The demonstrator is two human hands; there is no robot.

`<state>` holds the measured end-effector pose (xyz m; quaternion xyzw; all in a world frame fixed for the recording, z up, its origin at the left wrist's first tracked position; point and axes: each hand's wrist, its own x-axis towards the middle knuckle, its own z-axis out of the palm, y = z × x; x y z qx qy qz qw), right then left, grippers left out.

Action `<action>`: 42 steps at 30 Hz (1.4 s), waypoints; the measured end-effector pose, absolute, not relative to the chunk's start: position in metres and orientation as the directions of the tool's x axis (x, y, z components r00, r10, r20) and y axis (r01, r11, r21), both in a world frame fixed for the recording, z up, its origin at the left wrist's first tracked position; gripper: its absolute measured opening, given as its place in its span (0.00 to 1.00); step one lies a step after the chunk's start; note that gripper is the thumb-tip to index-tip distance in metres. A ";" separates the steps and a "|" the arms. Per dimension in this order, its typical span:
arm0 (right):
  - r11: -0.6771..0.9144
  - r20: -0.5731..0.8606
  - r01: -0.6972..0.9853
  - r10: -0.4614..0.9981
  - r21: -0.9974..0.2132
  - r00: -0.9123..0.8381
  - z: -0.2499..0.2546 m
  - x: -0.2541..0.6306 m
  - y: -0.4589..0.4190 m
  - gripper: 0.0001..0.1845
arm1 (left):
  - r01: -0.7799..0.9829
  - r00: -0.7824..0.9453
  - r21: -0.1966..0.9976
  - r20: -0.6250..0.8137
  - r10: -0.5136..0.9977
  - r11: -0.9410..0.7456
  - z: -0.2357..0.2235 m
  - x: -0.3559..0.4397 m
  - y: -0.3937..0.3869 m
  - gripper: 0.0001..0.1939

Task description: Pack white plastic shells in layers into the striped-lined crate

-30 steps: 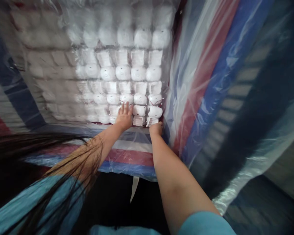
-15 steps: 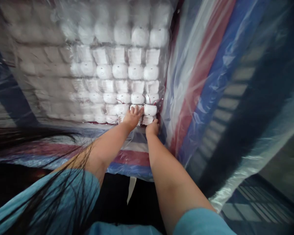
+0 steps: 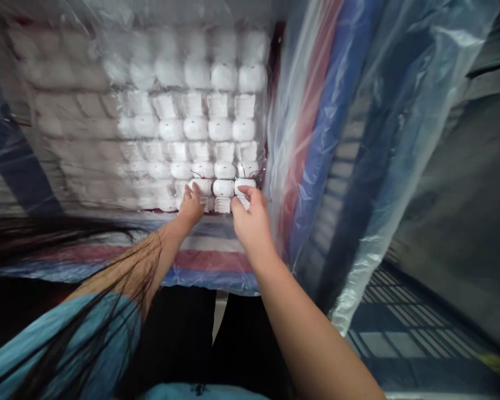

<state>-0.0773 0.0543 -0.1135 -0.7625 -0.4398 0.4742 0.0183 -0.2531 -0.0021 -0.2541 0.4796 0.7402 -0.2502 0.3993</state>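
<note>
L hand [image 3: 191, 208] off mid white case [image 3: 224, 188], now at L case [image 3: 204, 185], fingers spread; R hand [image 3: 252, 219] up at R case [image 3: 245, 182], can't tell if gripping — attn on outer pair.

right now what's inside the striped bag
The striped bag holds rows of white pieces, with the left hand and right hand at the near end. Far rows look hazy; whatever lies beneath the visible layer is covered.

left hand [image 3: 191, 204] moved off the middle white unit [image 3: 224, 188], onto the unit left of it [image 3: 202, 188]; right hand [image 3: 252, 218] shifted up, fingers [image 3: 256, 195] at the rightmost unit [image 3: 244, 183]
</note>
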 end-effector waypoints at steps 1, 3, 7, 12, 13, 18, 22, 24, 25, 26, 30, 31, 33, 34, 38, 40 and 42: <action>-0.406 -0.505 0.687 0.861 -0.603 0.065 -0.083 -0.063 0.054 0.18 | 0.908 -0.199 0.033 -0.842 0.501 0.417 -0.252 -0.257 -0.004 0.44; -0.106 -0.076 0.787 0.994 -0.608 0.075 -0.034 -0.028 0.053 0.18 | 0.914 -0.168 0.049 -0.858 0.486 0.404 -0.248 -0.258 -0.005 0.43; -0.117 0.092 0.945 0.984 -0.307 0.152 -0.009 0.031 0.055 0.31 | 0.925 -0.188 -0.004 -0.875 0.447 0.381 -0.240 -0.249 -0.001 0.41; -0.337 -0.217 0.912 0.932 -0.233 0.289 -0.043 0.051 0.057 0.30 | 0.905 -0.228 -0.036 -0.882 0.412 0.424 -0.236 -0.236 0.003 0.44; -0.351 -0.222 0.903 0.928 -0.249 0.299 -0.046 0.051 0.056 0.28 | 0.896 -0.239 -0.026 -0.870 0.431 0.444 -0.233 -0.232 0.005 0.44; -0.325 -0.237 0.885 0.938 -0.333 0.255 -0.040 0.050 0.056 0.27 | 0.762 -0.153 0.399 -0.654 0.741 0.510 -0.174 -0.187 0.051 0.39; -0.360 -0.278 0.858 0.922 -0.366 0.269 -0.035 0.050 0.061 0.27 | 0.692 0.077 0.712 -0.239 0.968 0.121 -0.087 -0.122 0.141 0.34; -0.375 -0.298 0.837 0.916 -0.398 0.269 -0.032 0.050 0.063 0.27 | 0.718 0.128 0.695 -0.163 0.978 0.022 -0.048 -0.082 0.191 0.34; -0.376 -0.309 0.824 0.915 -0.423 0.258 -0.031 0.051 0.064 0.27 | 0.743 0.132 0.670 -0.156 0.979 0.007 -0.034 -0.062 0.215 0.36; -0.373 -0.316 0.810 0.916 -0.452 0.246 -0.030 0.051 0.065 0.27 | 0.773 0.123 0.634 -0.163 0.979 0.008 -0.022 -0.044 0.236 0.38; -0.322 -0.248 0.755 0.945 -0.571 0.215 -0.031 0.053 0.064 0.26 | 0.900 0.002 0.421 -0.258 0.966 0.111 -0.008 0.007 0.290 0.48; -0.313 -0.215 0.741 0.950 -0.594 0.228 -0.033 0.053 0.063 0.26 | 0.922 -0.029 0.364 -0.270 0.962 0.130 -0.010 0.012 0.295 0.48; -0.307 -0.154 0.702 0.949 -0.643 0.274 -0.034 0.053 0.059 0.25 | 0.953 -0.071 0.270 -0.253 0.965 0.140 -0.014 0.014 0.299 0.43; -0.306 -0.129 0.674 0.945 -0.672 0.300 -0.034 0.053 0.056 0.24 | 0.963 -0.089 0.230 -0.233 0.968 0.144 -0.016 0.014 0.298 0.40; -0.276 -0.082 0.501 0.924 -0.820 0.374 -0.029 0.053 0.051 0.21 | 0.962 -0.262 0.018 -0.239 0.935 0.274 -0.025 0.012 0.296 0.40; -0.297 -0.109 0.363 0.883 -0.883 0.456 -0.029 0.058 0.052 0.18 | 0.965 -0.260 -0.013 -0.228 0.938 0.264 -0.028 0.014 0.296 0.40; -0.346 -0.181 0.195 0.802 -0.918 0.569 -0.035 0.074 0.054 0.16 | 0.975 -0.213 0.018 -0.211 0.954 0.222 -0.029 0.017 0.294 0.39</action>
